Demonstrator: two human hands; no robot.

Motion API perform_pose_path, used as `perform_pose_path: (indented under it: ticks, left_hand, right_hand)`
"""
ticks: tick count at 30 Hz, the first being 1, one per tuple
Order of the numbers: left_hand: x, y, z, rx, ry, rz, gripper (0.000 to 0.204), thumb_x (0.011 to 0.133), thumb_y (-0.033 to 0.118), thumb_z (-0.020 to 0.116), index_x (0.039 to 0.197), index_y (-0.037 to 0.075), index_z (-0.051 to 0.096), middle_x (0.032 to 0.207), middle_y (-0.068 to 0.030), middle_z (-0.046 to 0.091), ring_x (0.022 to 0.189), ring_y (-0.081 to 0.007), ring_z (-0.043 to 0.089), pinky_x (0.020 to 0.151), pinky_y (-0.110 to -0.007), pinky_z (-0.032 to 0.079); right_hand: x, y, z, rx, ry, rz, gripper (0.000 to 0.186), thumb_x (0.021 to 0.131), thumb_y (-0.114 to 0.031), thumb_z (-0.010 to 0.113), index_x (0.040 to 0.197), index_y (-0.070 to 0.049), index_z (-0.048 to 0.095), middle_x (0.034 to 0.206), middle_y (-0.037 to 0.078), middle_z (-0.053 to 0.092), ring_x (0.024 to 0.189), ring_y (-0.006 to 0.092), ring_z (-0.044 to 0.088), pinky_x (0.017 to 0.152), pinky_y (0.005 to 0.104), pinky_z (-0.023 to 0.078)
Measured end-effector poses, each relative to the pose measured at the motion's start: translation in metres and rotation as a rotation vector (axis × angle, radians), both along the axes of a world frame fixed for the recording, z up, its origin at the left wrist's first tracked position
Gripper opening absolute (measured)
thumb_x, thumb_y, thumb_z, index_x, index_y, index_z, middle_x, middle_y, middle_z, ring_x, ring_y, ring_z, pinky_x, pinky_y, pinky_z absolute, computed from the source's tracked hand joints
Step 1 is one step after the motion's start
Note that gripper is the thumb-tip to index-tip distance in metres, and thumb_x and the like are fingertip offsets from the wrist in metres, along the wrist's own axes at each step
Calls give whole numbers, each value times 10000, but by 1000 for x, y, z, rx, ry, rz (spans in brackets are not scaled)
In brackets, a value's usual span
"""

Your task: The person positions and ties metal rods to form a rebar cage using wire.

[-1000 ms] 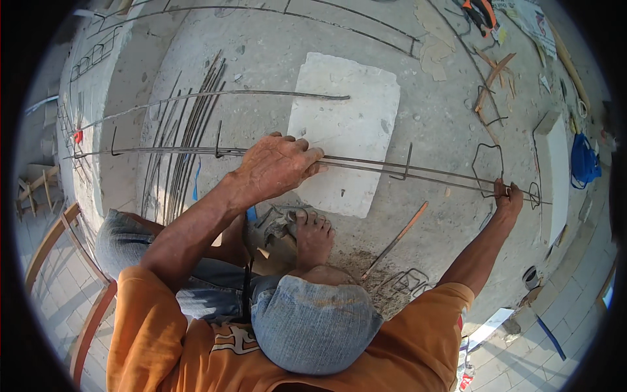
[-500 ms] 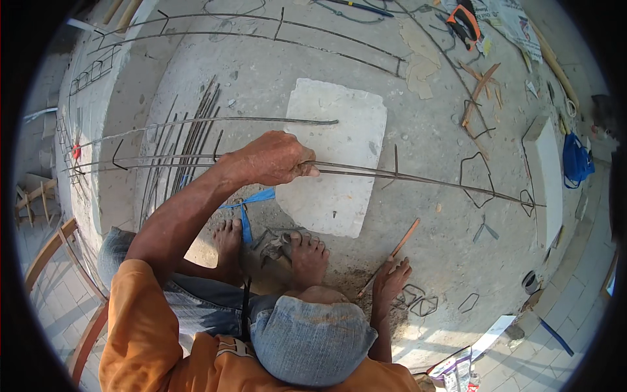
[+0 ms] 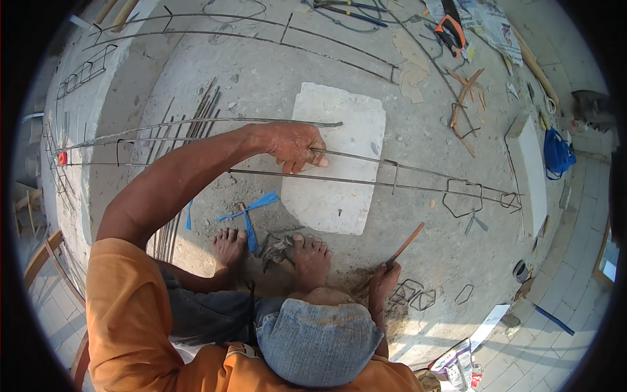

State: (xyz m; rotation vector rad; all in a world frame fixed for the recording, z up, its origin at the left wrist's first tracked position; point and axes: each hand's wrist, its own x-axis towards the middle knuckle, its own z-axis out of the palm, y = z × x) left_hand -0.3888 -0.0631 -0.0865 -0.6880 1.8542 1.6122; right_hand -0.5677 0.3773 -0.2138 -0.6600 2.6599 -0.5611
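Concrete floor [image 3: 261, 65] is spread below, with one white slab [image 3: 336, 196] on it, and over the slab two rods [image 3: 356, 158] are now parted, having been bunched close half a second ago! One of them, the upper, is gripped by the left hand [image 3: 295, 145], fingers curled tight; the lower is left free beneath. One stick [image 3: 410, 239] is held by the right hand [image 3: 384, 281], fingers folded round its lower part; a second ago that hand was seen at the rods' far end. Three loops [image 3: 422, 300] are counted beside it, one saw [image 3: 450, 32] and one blue bag [image 3: 559, 153] farther off, two bare feet [image 3: 312, 261] nearer.
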Motion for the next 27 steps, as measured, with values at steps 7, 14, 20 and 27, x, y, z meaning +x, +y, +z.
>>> perform_pose_path:
  ticks: [7, 14, 20, 27]
  left_hand:
    - [-3, 13, 6, -467, 344, -66, 677, 817, 547, 650, 1170, -25, 566, 815, -202, 646, 811, -303, 659, 684, -414, 522]
    - [21, 49, -7, -859, 343, -165, 879, 730, 383, 775, 1356, -63, 347, 1043, -238, 587, 983, -362, 616, 782, -441, 529]
    - [26, 50, -24, -1104, 498, -121, 593, 704, 176, 751, 1158, -75, 463, 943, -207, 585, 861, -310, 646, 661, -393, 537]
    - [24, 49, -30, -1021, 461, -102, 618, 678, 179, 784, 1162, -47, 474, 945, -195, 589, 849, -319, 645, 677, -404, 543]
  right_hand:
    - [8, -29, 72, -364, -201, -323, 160, 875, -65, 513, 1016, 9, 519, 834, 69, 505, 728, 162, 520, 615, 330, 459]
    - [55, -123, 142, -388, -284, -73, 264, 987, -139, 448, 1221, -23, 486, 829, 77, 565, 608, 110, 554, 492, 265, 458]
    - [89, -187, 123, -313, -27, 431, 460, 957, -27, 440, 1411, -86, 393, 649, 81, 544, 554, 153, 531, 528, 308, 460]
    - [90, -205, 106, -216, -29, 462, 561, 913, 54, 436, 1448, -94, 359, 653, 96, 537, 576, 172, 538, 552, 306, 469]
